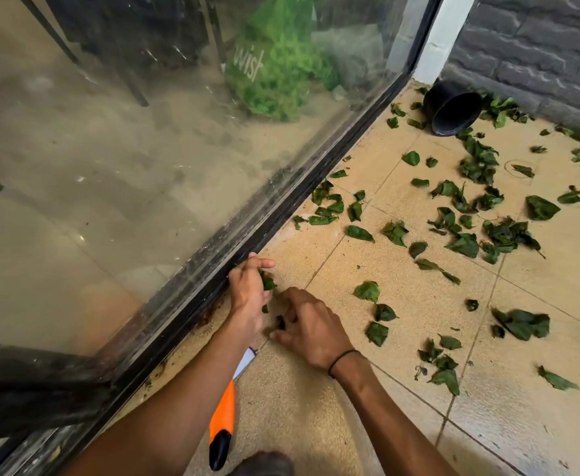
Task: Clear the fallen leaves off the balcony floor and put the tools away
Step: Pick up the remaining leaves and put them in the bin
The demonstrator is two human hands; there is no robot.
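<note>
Two hands work low at the floor's (316,424) edge where the beige tiles meet the dark sliding-door track (268,221). The left hand (247,297) has its grip closed round a small bunch of green leaves (267,282), thumb and forefinger pinched above them, right against the track. The right hand (311,326), with one thin black band (345,360) on its wrist, is curled just beside it, fingertips down on the tile and pinching a dark scrap of leaf (280,322); the two hands nearly touch.

The fallen leaves (467,214) are too many to count exactly: several dozen, single and in clumps, spread from near the hands across the middle of the floor to the far corner by the grey brick wall (539,56). They lie thickest toward that corner and along the right edge.

One container is on the floor: a black pot (451,108) tipped on its side in the far corner, mouth toward the camera, showing only a dark inside with nothing visible in it. Leaves lie around it.

One tool lies along the floor's near edge beside the track, under the left forearm: an orange handle with a black tip (221,427) and a white part at its far end.

Behind the smeared glass (127,149), one green bag (275,63) with white lettering stands indoors, holding something green.
</note>
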